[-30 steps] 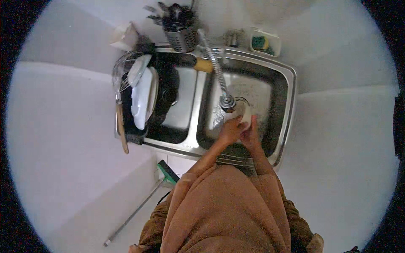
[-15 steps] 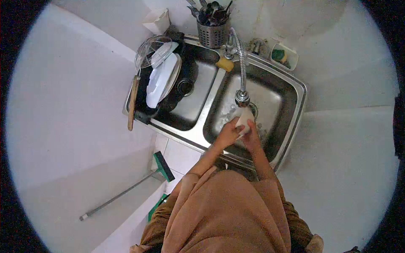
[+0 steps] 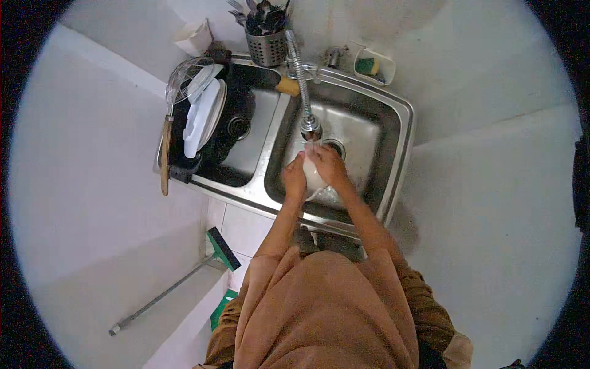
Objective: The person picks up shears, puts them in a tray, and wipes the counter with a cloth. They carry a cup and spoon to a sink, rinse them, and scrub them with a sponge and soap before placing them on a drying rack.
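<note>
Under the running faucet (image 3: 311, 128), a white rounded dish, which looks like a small bowl (image 3: 313, 177), is held between both hands over the right sink basin (image 3: 362, 154). My left hand (image 3: 295, 175) grips its left side with the fingers curled. From the right, my right hand (image 3: 329, 165) is closed over the dish's upper part, its fingertips right below the spout. Water splashes near the dish, and the hands cover much of its shape.
White dishes (image 3: 203, 117), a wire strainer (image 3: 190, 80) and a dark pan fill part of the left basin. Behind stand a utensil holder (image 3: 267, 49), a yellow sponge (image 3: 287, 86) and a sponge caddy (image 3: 375, 66). A green-headed squeegee (image 3: 222, 248) leans at lower left.
The view has shifted, so the sink sits farther left. My right hand has moved up over the top of the dish, and the dish has turned in my hands.
</note>
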Demonstrator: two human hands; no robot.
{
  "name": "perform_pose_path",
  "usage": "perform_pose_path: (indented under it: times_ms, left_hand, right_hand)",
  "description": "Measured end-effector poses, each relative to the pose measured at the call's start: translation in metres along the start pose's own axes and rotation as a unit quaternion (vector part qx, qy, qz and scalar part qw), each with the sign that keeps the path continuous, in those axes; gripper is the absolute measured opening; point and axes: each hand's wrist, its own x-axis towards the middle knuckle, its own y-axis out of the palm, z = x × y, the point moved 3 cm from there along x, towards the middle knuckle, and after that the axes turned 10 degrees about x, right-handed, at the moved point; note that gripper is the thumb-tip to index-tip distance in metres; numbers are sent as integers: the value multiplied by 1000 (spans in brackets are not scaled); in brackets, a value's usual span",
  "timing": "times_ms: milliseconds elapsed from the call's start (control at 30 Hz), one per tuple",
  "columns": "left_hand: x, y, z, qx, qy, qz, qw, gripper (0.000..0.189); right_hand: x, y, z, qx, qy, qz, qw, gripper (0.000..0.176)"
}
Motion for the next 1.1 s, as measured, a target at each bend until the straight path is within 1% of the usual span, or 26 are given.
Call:
perform_pose_path:
  times_ms: [33, 67, 100, 133, 167, 200, 267, 300, 367, 400, 467, 500, 533, 567, 600, 633, 700, 767, 800, 867, 900, 933, 967, 1000, 1067, 1100]
  left_hand:
    - [6, -1, 9, 16, 31, 33, 999, 39]
    - [3, -1, 6, 18, 32, 36, 999, 39]
    - [-2, 0, 6, -144, -52, 65, 986, 38]
    - [-6, 2, 6, -301, -134, 92, 940, 36]
    - [-1, 4, 13, -296, -155, 106, 937, 44]
    - [-1, 3, 13, -295, -153, 107, 937, 44]
    - [-4, 4, 14, -427, -160, 145, 878, 38]
    - [-6, 3, 17, -428, -163, 144, 877, 38]
    - [-11, 6, 26, -400, -206, 212, 868, 40]
    - [-14, 9, 31, -399, -207, 214, 867, 40]
    - [-22, 14, 42, -348, -233, 228, 879, 42]
    - [-30, 11, 37, -314, -235, 220, 893, 39]
    - [-34, 11, 38, -313, -235, 223, 893, 39]
    - [-37, 13, 38, -349, -224, 252, 874, 36]
    - [-38, 15, 36, -385, -212, 280, 853, 34]
    - [-42, 13, 25, -392, -227, 304, 838, 33]
    - [-43, 17, 21, -406, -204, 311, 835, 36]
    - [-42, 21, 14, -420, -178, 318, 831, 38]
    - [-41, 20, 10, -410, -166, 306, 843, 41]
    - [-42, 20, 8, -400, -155, 293, 855, 44]
    - [-41, 20, 10, -391, -143, 283, 864, 45]
    - [-40, 22, 11, -383, -129, 274, 873, 46]
    - [-42, 25, 12, -383, -129, 276, 872, 46]
    - [-44, 27, 15, -390, -118, 284, 868, 46]
    - [-51, 30, 20, -398, -105, 291, 864, 46]
    - [-55, 31, 24, -383, -102, 277, 875, 47]
  right_hand:
    - [8, 5, -19, 166, 75, 31, 983, 30]
    - [24, 27, -76, 238, 110, 59, 963, 31]
    - [35, 31, -80, 308, 150, 81, 936, 32]
    - [43, 33, -84, 369, 192, 99, 904, 34]
    - [9, 14, -100, 516, 209, 87, 826, 31]
    - [-6, 12, -86, 516, 208, 86, 826, 31]
    - [-25, 14, -69, 700, 285, 16, 654, 34]
    - [-35, 11, -60, 699, 288, 15, 655, 34]
    - [-50, 3, -49, 685, 301, -42, 662, 37]
    - [-54, 2, -48, 684, 301, -44, 663, 37]
    - [-62, -4, -51, 665, 340, -130, 652, 35]
    - [-65, -7, -51, 666, 338, -133, 651, 35]
    - [-68, -11, -52, 681, 338, -139, 634, 34]
    - [-71, -15, -52, 696, 338, -145, 616, 33]
    - [-72, -17, -61, 697, 336, -148, 616, 33]
    - [-71, -16, -71, 711, 315, -122, 617, 34]
    - [-75, -17, -77, 723, 295, -97, 617, 34]
    - [-76, -34, -60, 564, 281, -173, 757, 45]
    - [-77, -39, -53, 565, 279, -173, 757, 45]
    - [-84, -53, -36, 419, 145, -198, 874, 56]
    - [-88, -51, -31, 419, 145, -198, 874, 56]
    - [-91, -47, -20, 298, 119, -174, 931, 63]
    - [-93, -43, -12, 170, 90, -147, 970, 71]
    - [-97, -32, -14, 169, 90, -149, 970, 71]
    - [-102, -14, -24, 193, 70, -237, 950, 91]
    - [-102, -19, -17, 194, 69, -235, 950, 91]
